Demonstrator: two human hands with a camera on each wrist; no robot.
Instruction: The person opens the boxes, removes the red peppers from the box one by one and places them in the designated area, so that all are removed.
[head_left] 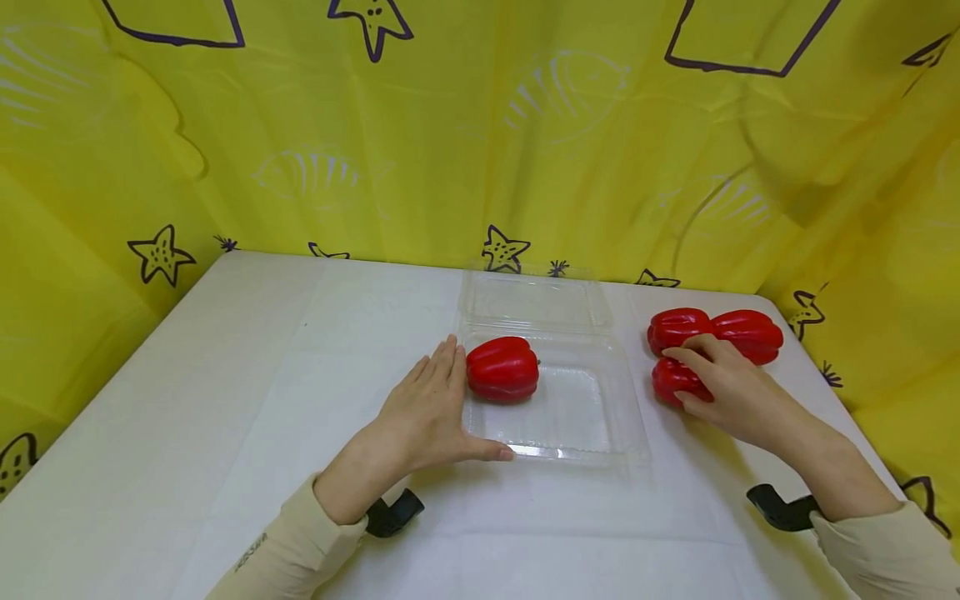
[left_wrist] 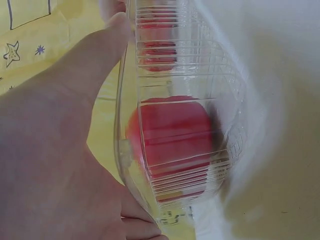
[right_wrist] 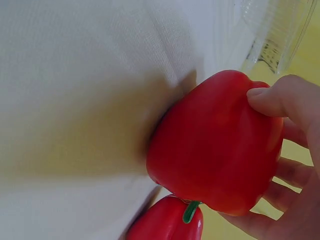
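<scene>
A clear plastic clamshell container [head_left: 632, 408] lies with its lid folded back on the white table. One red bell pepper [head_left: 502, 369] sits in its left part. My left hand [head_left: 423, 412] rests against the container's left side, fingers straight, with the thumb along the front rim. At the right, my right hand [head_left: 738, 396] holds another red bell pepper [right_wrist: 215, 145] between thumb and fingers, low over the table; whether it touches the surface I cannot tell. Just behind it lie two more red peppers, the left one [head_left: 671, 327] and the right one [head_left: 750, 333].
The container's lid [head_left: 536, 300] reaches toward the yellow curtain [head_left: 442, 167] that hangs behind the table. White cloth covers the tabletop [head_left: 300, 400]. A black strap piece [head_left: 393, 512] shows at the left wrist, and another black piece [head_left: 780, 508] at the right.
</scene>
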